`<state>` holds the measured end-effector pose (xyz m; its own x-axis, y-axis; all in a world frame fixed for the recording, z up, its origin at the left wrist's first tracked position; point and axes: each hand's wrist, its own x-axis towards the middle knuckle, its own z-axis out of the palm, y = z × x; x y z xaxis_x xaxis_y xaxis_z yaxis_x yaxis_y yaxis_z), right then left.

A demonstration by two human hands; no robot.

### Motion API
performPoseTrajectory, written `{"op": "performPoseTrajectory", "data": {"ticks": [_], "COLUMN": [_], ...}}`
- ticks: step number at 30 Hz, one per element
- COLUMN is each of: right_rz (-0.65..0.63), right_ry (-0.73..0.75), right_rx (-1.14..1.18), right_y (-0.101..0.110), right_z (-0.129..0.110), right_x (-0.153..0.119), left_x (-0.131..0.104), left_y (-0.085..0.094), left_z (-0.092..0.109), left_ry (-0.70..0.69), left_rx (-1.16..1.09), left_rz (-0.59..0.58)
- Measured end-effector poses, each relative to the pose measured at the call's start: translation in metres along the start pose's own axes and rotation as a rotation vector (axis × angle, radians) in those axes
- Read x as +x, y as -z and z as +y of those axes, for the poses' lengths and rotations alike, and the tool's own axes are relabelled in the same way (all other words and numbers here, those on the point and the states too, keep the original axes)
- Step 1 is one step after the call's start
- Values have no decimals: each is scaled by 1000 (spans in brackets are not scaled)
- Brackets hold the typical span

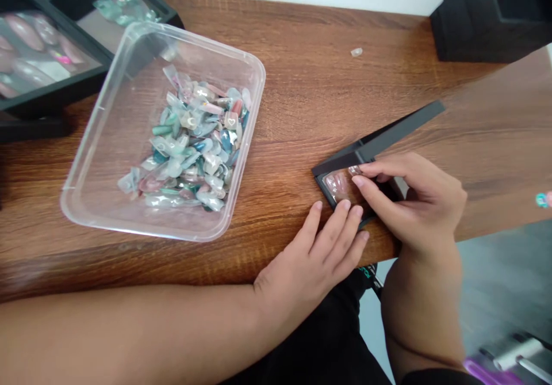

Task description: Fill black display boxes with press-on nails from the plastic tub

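Note:
A small black box (319, 173) with a raised black lid (401, 130) lies near the table's front edge. Inside it sit glossy pinkish press-on nails (337, 185). My right hand (416, 201) pinches one press-on nail (354, 170) between thumb and forefinger, over the box's inside. Whether that nail touches the box floor I cannot tell. Stretched out and slightly apart, the fingers of my left hand (321, 250) rest on the box's near edge, with nothing held in them.
To the left stands a see-through plastic tub (101, 120) with many loose press-on nails (194, 143). Black display boxes (92, 83) holding nails are behind it. One loose nail (356, 52) lies towards the back. A black container (470, 28) stands at the far right.

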<state>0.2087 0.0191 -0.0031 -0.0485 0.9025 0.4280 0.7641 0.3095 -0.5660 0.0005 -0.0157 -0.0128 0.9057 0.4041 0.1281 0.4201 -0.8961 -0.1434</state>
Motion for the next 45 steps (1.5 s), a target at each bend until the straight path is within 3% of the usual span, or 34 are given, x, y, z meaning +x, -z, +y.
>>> {"op": "performPoseTrajectory", "data": {"ticks": [4,15,26,45], "right_rz": [8,35,-53,-115], "right_ry": [-73,10,73,39], "right_rx": [54,8,23,50], "right_y": [-1,-2,1,6], "right_z": [2,3,3,3], "right_x": [0,1,3,6], "left_x": [0,-1,-1,0], "left_y": [0,-1,-1,-2], "left_z": [0,1,1,2], "left_ry": [-1,-7,2,-1], "left_rx": [3,-3,-5,9], "left_rz": [-3,12,18,7]}}
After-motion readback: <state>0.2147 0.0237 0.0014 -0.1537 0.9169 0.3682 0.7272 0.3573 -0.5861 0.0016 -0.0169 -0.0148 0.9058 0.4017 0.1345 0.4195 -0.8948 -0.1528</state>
